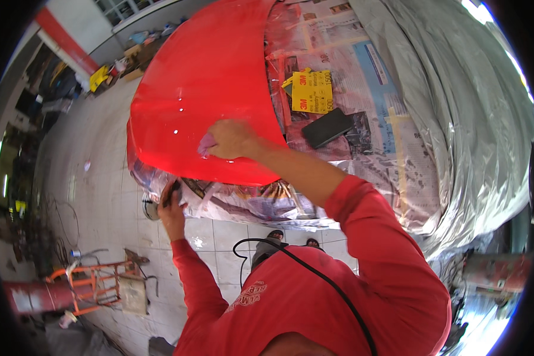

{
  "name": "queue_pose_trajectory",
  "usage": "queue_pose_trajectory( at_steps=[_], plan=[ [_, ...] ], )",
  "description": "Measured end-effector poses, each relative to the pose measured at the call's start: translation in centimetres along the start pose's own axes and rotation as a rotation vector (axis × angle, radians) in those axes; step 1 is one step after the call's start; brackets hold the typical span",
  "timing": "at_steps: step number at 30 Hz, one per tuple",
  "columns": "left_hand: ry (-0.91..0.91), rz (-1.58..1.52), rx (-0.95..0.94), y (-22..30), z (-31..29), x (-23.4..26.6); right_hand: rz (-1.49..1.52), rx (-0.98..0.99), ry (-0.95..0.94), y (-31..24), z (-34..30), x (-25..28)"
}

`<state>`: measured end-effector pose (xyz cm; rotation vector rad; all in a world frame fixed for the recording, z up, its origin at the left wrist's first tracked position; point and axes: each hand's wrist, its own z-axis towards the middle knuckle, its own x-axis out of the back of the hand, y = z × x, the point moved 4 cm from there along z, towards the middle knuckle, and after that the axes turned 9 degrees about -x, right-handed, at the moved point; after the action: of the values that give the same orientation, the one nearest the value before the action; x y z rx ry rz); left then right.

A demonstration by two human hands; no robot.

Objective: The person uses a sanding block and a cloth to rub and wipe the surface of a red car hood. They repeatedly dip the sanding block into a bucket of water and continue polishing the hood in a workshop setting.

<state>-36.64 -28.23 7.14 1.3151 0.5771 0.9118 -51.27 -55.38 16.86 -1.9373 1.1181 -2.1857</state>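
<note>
The right hand (pixel 231 139) pressed a pink pad (pixel 206 144) flat on the red panel (pixel 202 89), near its lower edge. Below that edge, the left hand (pixel 171 207) gripped a small dark tool (pixel 173 193).

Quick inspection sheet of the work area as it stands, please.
Surface: glossy red car panel, wet spots, masked edges.
Job's things: pinkish pad under right hand; left hand holds a dark tool at a round object below the panel edge.
Clutter: yellow sandpaper sheets, black sanding block on newspaper masking.
Hands: both gripping.
Cables: black cord across red shirt.
Surroundings: plastic sheeting, tiled floor, orange hand cart.
</note>
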Motion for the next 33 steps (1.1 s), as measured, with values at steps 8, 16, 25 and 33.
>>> queue_pose_trajectory(
  at_steps=[8,16,25,33],
  plan=[
    [-0.294,0.462,-0.590,8.2,-1.2,-21.0,0.099,0.152,0.085,5.3,-12.1,16.9],
    [-0.565,0.899,-0.687,9.4,-8.7,-28.5,0.526,0.128,0.054,11.8,-21.3,25.4],
    [-0.658,1.044,-0.830,8.1,-11.6,-27.3,0.390,0.149,0.142,13.8,-19.9,25.8],
    [-0.644,0.935,-0.807,9.6,-5.6,-29.7,0.472,0.133,0.100,13.0,-21.0,24.9]
  ],
)
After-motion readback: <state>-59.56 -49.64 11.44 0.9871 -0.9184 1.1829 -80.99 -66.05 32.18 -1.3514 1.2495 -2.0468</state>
